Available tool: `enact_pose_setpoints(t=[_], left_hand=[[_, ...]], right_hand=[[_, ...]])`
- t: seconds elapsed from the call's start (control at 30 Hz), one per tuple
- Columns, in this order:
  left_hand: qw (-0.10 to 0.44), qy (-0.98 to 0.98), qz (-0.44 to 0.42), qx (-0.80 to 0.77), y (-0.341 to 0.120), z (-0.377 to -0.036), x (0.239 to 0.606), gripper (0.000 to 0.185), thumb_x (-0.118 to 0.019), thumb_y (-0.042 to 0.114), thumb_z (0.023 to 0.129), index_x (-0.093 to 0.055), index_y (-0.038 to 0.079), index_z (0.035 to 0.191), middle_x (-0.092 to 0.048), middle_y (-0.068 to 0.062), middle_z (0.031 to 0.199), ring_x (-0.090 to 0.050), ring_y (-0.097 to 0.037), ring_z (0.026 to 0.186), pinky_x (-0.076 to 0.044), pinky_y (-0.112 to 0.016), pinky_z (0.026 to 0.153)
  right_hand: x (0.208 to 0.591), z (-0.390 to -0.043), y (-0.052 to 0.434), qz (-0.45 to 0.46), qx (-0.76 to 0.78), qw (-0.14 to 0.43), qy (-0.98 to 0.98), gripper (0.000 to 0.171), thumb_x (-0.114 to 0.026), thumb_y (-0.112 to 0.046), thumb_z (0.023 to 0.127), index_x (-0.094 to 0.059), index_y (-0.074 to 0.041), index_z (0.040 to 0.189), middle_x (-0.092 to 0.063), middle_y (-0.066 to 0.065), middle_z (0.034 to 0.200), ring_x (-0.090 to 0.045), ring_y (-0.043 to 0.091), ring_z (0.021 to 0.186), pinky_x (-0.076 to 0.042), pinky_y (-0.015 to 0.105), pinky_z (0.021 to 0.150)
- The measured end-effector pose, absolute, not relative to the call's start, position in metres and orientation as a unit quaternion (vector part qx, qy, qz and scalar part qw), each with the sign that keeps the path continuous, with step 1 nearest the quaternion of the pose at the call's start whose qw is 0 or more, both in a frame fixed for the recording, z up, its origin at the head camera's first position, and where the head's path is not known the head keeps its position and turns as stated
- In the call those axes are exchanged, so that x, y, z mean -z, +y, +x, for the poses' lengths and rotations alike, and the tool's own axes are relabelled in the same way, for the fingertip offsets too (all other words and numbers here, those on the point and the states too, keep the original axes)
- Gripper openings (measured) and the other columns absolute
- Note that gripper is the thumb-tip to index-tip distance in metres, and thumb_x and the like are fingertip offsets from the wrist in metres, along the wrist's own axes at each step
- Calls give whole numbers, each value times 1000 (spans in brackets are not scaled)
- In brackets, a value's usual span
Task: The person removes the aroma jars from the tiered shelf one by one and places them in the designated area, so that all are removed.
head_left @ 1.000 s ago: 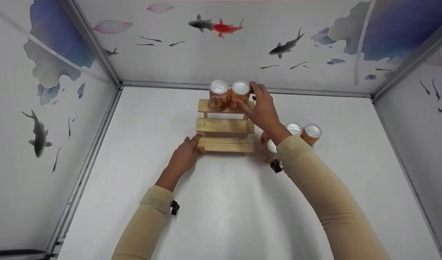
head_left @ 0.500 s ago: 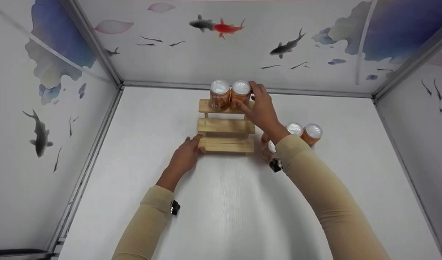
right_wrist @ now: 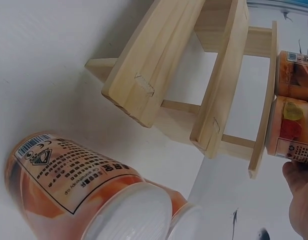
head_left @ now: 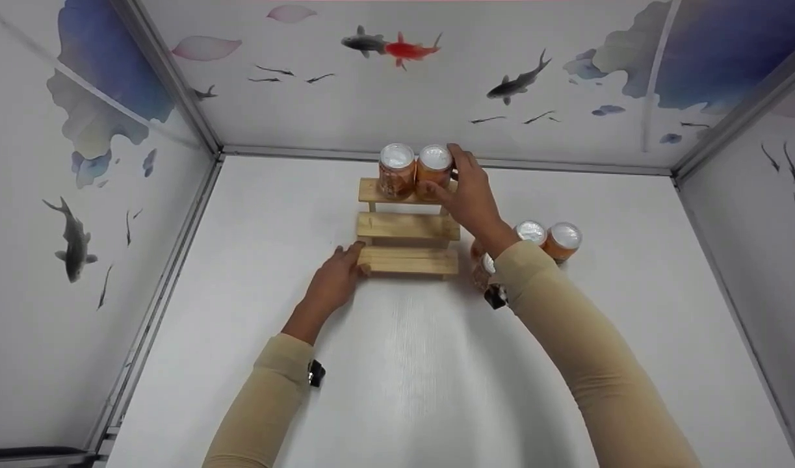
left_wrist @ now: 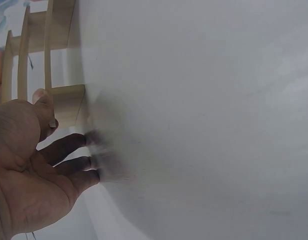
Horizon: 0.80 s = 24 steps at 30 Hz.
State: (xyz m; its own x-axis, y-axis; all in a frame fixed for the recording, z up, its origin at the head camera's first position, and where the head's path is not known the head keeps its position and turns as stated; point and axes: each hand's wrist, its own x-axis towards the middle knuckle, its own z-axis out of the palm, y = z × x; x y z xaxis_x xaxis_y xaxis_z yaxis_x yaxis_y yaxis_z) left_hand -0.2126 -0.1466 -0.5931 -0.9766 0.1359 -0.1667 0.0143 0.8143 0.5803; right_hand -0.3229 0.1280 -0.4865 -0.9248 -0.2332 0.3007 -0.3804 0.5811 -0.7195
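Note:
A three-step wooden rack stands near the back wall. Two jars with orange labels and pale lids sit side by side on its top step: a left jar and a right jar. My right hand holds the right jar from its right side, thumb in front and fingers behind. In the right wrist view, part of the thumb shows by the jars. My left hand grips the left end of the lowest step, its thumb against the wood. The other fingers reach down beside it to the table.
Several more jars stand on the white table right of the rack, partly hidden by my right forearm. A printed wall with fish rises behind, and side walls enclose the table.
Both hands keep their places on the rack and the right jar. The head view has shifted very slightly, and the jars look unmoved.

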Motion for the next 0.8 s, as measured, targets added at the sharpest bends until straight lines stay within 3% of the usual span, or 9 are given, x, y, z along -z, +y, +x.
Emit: enact_pose_setpoints(t=[0.33,0.8], left_hand=[[104,945,38,-307,-147,-213,595,59,-54,36,117,-40,18,172,-46,-24,172,-36,-43,166,-41,-64,128],[111,940,28,-320,-147,-212,594,61,-53,41,117,-39,20,173,-41,-26,174,-35,-44,166,-41,-64,129]], right_hand=[[489,-324,128,176,-434,89,-879,81,-83,-25,103,-40,4,164,-57,27,150,-63,38,137,-57,50,117],[489,-322,131,181,-423,97,-882,77,-83,-24,103,-43,2,162,-58,26,149,-65,37,134,-58,47,115]])
